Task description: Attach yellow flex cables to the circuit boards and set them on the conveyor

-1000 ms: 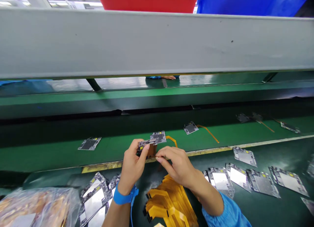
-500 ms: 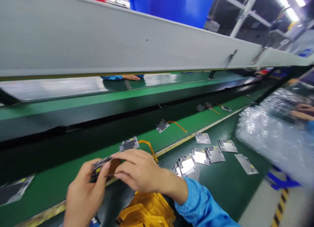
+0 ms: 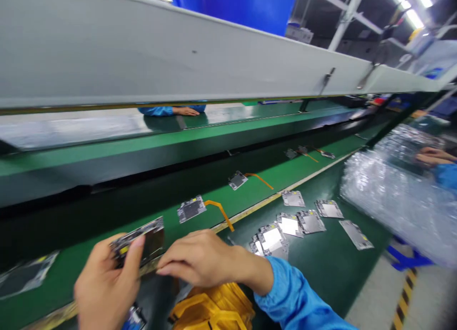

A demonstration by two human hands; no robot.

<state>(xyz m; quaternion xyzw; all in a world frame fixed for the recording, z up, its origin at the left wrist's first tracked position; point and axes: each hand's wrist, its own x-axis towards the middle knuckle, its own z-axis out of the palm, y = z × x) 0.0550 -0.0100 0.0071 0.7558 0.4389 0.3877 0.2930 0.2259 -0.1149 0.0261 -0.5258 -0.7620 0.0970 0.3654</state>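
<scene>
My left hand [image 3: 109, 282] grips a circuit board [image 3: 152, 239] between thumb and fingers, tilted up over the near edge of the green belt. Dark components and a small yellow patch show on it. To its right, my right hand [image 3: 203, 258] has thumb and fingertips pressed together, apart from the board; whatever they hold, if anything, is hidden. Below that hand lies a pile of orange flex cables [image 3: 214, 308]. On the belt just beyond, another board [image 3: 192, 209] has an orange flex cable [image 3: 219, 211] attached.
Several silver-faced boards [image 3: 273, 239] lie on the bench at right. More boards [image 3: 237, 180] sit along the green belt [image 3: 285, 170]. Bubble wrap [image 3: 385, 196] covers the right side, near a co-worker's hands [image 3: 433, 156]. A grey shelf beam [image 3: 160, 58] crosses above.
My hands have drawn apart: the left moved left and down with the board, now turned more toward view, while the right came off it and lowered slightly.
</scene>
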